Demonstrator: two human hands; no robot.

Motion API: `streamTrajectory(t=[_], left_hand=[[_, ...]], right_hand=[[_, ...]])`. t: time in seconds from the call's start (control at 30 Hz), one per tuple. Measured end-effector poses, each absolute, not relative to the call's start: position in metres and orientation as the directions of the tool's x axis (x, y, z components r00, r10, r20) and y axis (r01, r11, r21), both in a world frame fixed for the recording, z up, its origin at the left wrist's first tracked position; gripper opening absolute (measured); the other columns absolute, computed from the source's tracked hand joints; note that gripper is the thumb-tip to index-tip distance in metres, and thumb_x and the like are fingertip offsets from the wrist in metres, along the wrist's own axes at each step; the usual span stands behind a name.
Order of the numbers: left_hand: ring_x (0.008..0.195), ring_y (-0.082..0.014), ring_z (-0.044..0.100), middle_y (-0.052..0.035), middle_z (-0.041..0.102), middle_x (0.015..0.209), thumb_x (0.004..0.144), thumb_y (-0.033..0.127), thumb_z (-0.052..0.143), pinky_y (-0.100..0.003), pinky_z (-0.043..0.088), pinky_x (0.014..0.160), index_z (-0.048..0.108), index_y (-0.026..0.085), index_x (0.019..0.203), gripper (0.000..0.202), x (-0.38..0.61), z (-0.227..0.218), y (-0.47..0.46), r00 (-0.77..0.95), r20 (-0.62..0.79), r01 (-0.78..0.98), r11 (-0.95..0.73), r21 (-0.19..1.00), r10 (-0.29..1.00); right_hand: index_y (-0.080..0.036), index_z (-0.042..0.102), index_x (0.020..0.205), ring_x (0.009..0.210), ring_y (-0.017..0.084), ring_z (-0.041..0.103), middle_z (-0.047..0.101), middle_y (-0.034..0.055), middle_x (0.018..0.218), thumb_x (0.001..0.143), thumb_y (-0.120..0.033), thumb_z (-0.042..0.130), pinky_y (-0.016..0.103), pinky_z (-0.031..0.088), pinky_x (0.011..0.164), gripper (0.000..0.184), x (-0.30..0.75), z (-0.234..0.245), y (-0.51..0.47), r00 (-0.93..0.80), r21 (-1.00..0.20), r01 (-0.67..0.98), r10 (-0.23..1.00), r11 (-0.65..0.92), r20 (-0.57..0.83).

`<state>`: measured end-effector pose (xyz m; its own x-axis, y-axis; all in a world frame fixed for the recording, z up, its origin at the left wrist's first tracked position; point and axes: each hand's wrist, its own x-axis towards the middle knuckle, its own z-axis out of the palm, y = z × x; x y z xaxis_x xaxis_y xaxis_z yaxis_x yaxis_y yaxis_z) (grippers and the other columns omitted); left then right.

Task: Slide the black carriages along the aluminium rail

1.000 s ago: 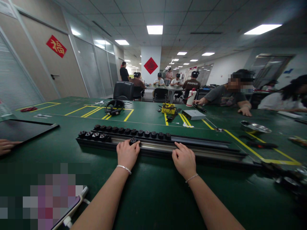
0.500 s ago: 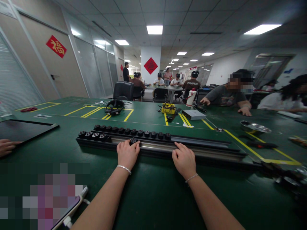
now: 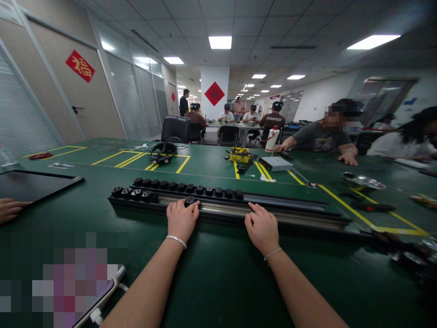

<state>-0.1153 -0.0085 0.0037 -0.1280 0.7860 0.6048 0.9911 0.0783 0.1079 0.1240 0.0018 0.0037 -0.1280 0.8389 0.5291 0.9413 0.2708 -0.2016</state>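
Note:
A long black power track (image 3: pixel 293 217) with a metallic channel lies across the table before me. My left hand (image 3: pixel 182 218) is closed round a small black socket module (image 3: pixel 190 200) sitting at the channel. Farther right, my right hand (image 3: pixel 262 225) grips the track's near wall, with the index finger reaching over its edge. Several socket modules (image 3: pixel 136 193) stand at the left end of this track. Right behind it runs a second black track (image 3: pixel 290 201), carrying a row of similar modules (image 3: pixel 200 189) on its left and middle part. My fingers hide the lower part of the held module.
A phone (image 3: pixel 102 296) with a cable lies near left; a dark panel (image 3: pixel 37 187) with another person's hand (image 3: pixel 13 209) is beyond. Across the table are a headset (image 3: pixel 164 152), a yellow item (image 3: pixel 240 155), a grey box (image 3: pixel 276 163), a metal bowl (image 3: pixel 363 180) and a seated co-worker (image 3: pixel 324 136).
Both my hands and the tracks hold still. The seated co-worker's arm across the table has reached toward the white bottle, and a standing person far back has shifted slightly right.

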Motion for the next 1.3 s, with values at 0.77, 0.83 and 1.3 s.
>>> streamTrajectory(t=[0.77,0.83,1.3], left_hand=[[0.090,-0.0242,0.051,-0.0106,0.059,0.101,0.081,0.033,0.044,-0.040,0.032,0.085,0.066,0.032,0.100,0.030,-0.1147,0.0063,-0.0096,-0.123,0.588,0.990,0.059,0.127,0.799],[0.090,-0.0242,0.051,-0.0105,0.059,0.101,0.081,0.033,0.044,-0.040,0.033,0.084,0.066,0.033,0.100,0.030,-0.1147,0.0065,-0.0095,-0.121,0.583,0.991,0.060,0.124,0.803],[0.089,-0.0236,0.051,-0.0091,0.059,0.101,0.081,0.034,0.043,-0.039,0.033,0.083,0.067,0.034,0.099,0.030,-0.1126,0.0048,-0.0094,-0.107,0.601,0.992,0.045,0.117,0.792]], right_hand=[[-0.021,0.061,0.063,0.115,0.020,0.045,0.056,0.0015,0.121,0.083,-0.027,0.036,0.038,0.031,0.090,0.032,0.1234,0.0047,0.0009,-0.126,-0.204,0.941,0.840,0.270,0.528],[-0.021,0.061,0.063,0.115,0.020,0.045,0.056,0.0013,0.121,0.083,-0.027,0.036,0.038,0.031,0.090,0.033,0.1234,0.0049,0.0011,-0.127,-0.203,0.941,0.839,0.271,0.529],[-0.021,0.062,0.064,0.114,0.021,0.046,0.057,0.0022,0.120,0.082,-0.027,0.037,0.038,0.032,0.089,0.032,0.1239,0.0034,0.0020,-0.127,-0.201,0.941,0.832,0.274,0.541]])
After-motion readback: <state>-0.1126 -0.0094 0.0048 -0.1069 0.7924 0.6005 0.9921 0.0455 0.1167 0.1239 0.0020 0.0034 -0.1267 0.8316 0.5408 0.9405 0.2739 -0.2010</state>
